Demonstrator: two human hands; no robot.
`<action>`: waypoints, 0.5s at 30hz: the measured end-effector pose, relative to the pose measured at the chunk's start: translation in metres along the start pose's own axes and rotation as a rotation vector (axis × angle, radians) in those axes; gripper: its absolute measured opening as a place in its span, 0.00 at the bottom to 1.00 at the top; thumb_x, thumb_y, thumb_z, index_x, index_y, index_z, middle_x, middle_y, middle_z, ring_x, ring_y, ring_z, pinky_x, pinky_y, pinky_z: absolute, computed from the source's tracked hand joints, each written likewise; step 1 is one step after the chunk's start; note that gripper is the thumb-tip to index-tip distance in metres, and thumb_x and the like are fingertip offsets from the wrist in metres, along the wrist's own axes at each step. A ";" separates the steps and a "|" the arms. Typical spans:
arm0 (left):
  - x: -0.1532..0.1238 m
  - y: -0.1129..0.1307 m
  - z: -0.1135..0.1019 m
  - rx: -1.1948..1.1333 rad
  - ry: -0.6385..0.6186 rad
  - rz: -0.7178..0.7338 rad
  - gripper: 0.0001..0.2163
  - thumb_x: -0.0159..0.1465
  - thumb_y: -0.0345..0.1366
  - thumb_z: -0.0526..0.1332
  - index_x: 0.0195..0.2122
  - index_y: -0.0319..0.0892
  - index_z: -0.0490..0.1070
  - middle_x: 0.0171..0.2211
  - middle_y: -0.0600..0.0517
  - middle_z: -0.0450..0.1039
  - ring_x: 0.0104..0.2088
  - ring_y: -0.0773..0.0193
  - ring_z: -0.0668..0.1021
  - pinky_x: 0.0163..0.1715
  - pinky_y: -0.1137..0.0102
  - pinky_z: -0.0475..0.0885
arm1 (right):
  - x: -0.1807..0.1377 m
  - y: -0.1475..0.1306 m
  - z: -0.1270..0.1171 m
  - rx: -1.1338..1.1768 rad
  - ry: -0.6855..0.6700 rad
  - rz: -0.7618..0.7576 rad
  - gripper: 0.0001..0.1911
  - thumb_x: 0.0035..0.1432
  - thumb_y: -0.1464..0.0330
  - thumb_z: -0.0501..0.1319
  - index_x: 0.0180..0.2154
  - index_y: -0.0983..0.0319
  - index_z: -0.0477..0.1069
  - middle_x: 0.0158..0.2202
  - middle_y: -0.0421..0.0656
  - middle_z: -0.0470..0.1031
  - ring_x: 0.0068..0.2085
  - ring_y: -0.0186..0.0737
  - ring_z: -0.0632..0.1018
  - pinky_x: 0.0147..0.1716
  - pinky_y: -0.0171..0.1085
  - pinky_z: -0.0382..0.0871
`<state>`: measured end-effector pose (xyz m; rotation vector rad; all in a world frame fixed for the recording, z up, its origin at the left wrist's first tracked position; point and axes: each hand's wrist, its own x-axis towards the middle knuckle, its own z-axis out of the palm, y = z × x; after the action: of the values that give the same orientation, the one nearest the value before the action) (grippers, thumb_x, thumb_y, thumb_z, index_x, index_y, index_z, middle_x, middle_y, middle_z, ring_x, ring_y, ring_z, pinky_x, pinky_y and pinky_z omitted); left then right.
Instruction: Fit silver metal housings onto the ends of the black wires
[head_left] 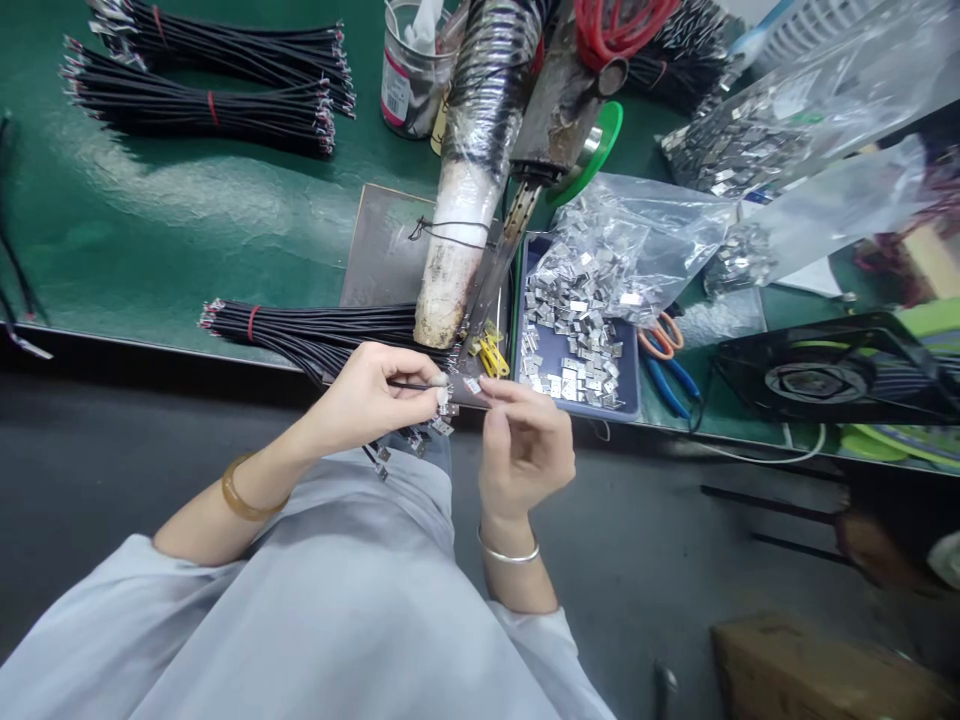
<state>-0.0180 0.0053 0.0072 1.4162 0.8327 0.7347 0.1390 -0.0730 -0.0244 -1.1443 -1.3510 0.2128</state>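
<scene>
My left hand [375,390] pinches the end of a black cable [411,385] between thumb and fingers. Just right of it, a small metal connector [472,385] sits at the fingertips of my right hand [525,435], its thumb and index finger nearly together. Several cable ends with metal plugs [420,440] hang below my left hand, over the table edge. Behind that hand lies a bundle of black cables [322,325], tied with a red band. Above both hands, a soldering iron [517,215] points down beside a white, film-wrapped tube [454,235].
A blue tray [630,385] of loose metal connectors [577,330] stands at right, partly under a plastic bag [652,240]. Beyond it are pliers [671,370] and a black fan [832,380]. More cable bundles [202,105] and a jar [409,80] stand farther back.
</scene>
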 end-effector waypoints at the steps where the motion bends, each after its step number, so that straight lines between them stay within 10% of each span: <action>1: 0.000 0.000 0.001 -0.021 0.006 -0.010 0.05 0.53 0.31 0.63 0.24 0.35 0.76 0.18 0.57 0.64 0.20 0.75 0.62 0.19 0.79 0.57 | -0.002 0.001 0.000 -0.024 -0.005 -0.064 0.07 0.64 0.76 0.64 0.42 0.58 0.74 0.42 0.44 0.84 0.43 0.40 0.86 0.41 0.39 0.84; 15: 0.000 -0.002 0.005 0.024 0.164 0.085 0.07 0.58 0.34 0.65 0.27 0.38 0.81 0.27 0.50 0.81 0.27 0.66 0.78 0.26 0.76 0.73 | 0.002 0.007 0.003 -0.228 -0.104 -0.134 0.07 0.62 0.75 0.65 0.37 0.58 0.71 0.43 0.45 0.86 0.44 0.41 0.87 0.42 0.39 0.84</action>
<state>-0.0139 0.0024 0.0055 1.4331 0.9144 0.9178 0.1402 -0.0670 -0.0288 -1.2397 -1.5686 0.0210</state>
